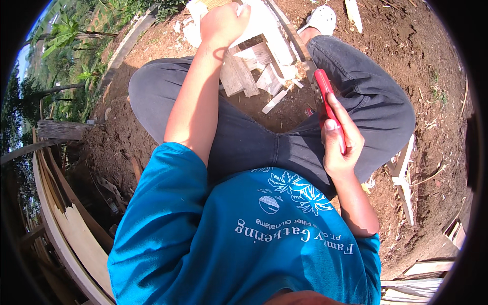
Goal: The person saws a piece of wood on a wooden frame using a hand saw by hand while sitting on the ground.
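At the far left of the frame, curved wooden boards [71, 231] lie along the edge, with green plants [66, 35] above them in the upper left. Toward the upper middle, the left hand [222, 23] reaches out over bare soil, its grip closed on the top of a pale piece of wood [254, 20]. Just below that hand, loose wood scraps [249, 71] lie piled on the dirt ground [422, 56] between the person's knees. Dark trousers [254, 142] span the middle of the frame. Right of centre, the right hand [339, 145] rests over the thigh, its grip wrapped around the red handle [325, 94] of a tool whose long blade [292, 33] runs up toward the scraps. A white shoe [321, 19] sits at the upper right, and white slats [404, 178] lie at the right.
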The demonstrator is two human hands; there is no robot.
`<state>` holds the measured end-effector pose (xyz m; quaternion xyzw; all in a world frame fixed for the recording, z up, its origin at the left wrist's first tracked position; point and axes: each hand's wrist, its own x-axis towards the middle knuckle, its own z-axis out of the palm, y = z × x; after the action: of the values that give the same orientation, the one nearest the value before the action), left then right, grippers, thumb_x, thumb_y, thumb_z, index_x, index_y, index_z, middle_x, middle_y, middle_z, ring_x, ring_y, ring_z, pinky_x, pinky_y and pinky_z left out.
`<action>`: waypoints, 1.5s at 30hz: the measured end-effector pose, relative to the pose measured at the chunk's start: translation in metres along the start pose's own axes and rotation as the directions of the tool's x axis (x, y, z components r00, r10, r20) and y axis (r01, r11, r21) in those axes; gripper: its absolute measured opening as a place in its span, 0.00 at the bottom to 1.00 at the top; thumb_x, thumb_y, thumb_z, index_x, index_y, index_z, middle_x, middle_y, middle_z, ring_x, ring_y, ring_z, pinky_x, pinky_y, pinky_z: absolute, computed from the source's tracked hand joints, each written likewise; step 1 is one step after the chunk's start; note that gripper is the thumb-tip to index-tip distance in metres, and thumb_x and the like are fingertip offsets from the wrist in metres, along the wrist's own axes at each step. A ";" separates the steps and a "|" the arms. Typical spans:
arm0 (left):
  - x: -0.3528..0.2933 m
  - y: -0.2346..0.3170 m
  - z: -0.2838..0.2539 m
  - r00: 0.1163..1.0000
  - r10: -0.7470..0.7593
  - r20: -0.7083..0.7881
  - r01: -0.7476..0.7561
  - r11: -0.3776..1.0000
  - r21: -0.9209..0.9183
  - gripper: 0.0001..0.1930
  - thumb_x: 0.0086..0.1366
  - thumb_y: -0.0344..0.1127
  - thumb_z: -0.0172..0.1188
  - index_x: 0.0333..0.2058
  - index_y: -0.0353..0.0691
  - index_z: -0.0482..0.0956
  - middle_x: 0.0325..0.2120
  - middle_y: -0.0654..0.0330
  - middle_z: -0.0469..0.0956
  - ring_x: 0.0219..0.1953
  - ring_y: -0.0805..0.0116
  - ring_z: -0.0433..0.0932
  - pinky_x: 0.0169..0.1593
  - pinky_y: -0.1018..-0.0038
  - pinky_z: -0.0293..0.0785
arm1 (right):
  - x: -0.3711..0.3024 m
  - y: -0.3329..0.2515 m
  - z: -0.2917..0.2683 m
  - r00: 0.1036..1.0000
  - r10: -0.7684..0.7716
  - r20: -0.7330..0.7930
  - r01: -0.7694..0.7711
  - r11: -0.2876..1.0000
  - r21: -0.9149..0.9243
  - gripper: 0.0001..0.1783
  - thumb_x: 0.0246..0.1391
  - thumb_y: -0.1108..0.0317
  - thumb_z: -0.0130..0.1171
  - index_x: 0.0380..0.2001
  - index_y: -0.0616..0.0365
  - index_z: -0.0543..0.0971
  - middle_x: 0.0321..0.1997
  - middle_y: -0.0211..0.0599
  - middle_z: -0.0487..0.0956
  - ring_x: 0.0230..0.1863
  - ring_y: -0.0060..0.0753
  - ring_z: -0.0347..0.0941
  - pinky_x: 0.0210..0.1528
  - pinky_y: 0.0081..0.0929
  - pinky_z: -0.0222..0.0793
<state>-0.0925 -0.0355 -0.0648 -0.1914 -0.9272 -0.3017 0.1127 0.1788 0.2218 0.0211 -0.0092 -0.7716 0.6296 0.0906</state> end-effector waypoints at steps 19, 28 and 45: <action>0.000 0.015 -0.012 0.948 -0.293 0.124 0.257 0.935 0.243 0.18 0.64 0.49 0.55 0.33 0.43 0.88 0.34 0.44 0.85 0.41 0.42 0.84 0.47 0.51 0.78 | 0.064 0.020 0.081 0.991 -0.106 -0.088 0.119 0.979 0.166 0.24 0.68 0.63 0.60 0.61 0.65 0.78 0.55 0.43 0.83 0.53 0.23 0.77 0.59 0.23 0.70; 0.000 0.014 -0.014 0.962 -0.242 0.125 0.217 0.959 0.183 0.15 0.62 0.49 0.56 0.34 0.49 0.89 0.35 0.49 0.86 0.42 0.46 0.84 0.47 0.54 0.79 | 0.056 0.025 0.076 0.972 -0.229 -0.044 0.229 0.973 0.001 0.23 0.69 0.70 0.57 0.64 0.65 0.75 0.58 0.39 0.81 0.51 0.19 0.75 0.56 0.18 0.69; 0.013 0.017 -0.010 0.976 -0.206 0.067 0.189 0.963 0.194 0.20 0.65 0.54 0.54 0.34 0.46 0.88 0.31 0.48 0.86 0.38 0.45 0.85 0.46 0.53 0.78 | 0.000 -0.005 0.055 0.982 0.069 0.175 -0.072 0.997 0.013 0.31 0.73 0.64 0.50 0.75 0.59 0.60 0.47 0.33 0.79 0.37 0.16 0.67 0.46 0.19 0.67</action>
<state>-0.0965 -0.0254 -0.0435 -0.0994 -0.9698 -0.2147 0.0591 0.1712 0.1672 0.0153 0.0195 -0.7696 0.6382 0.0003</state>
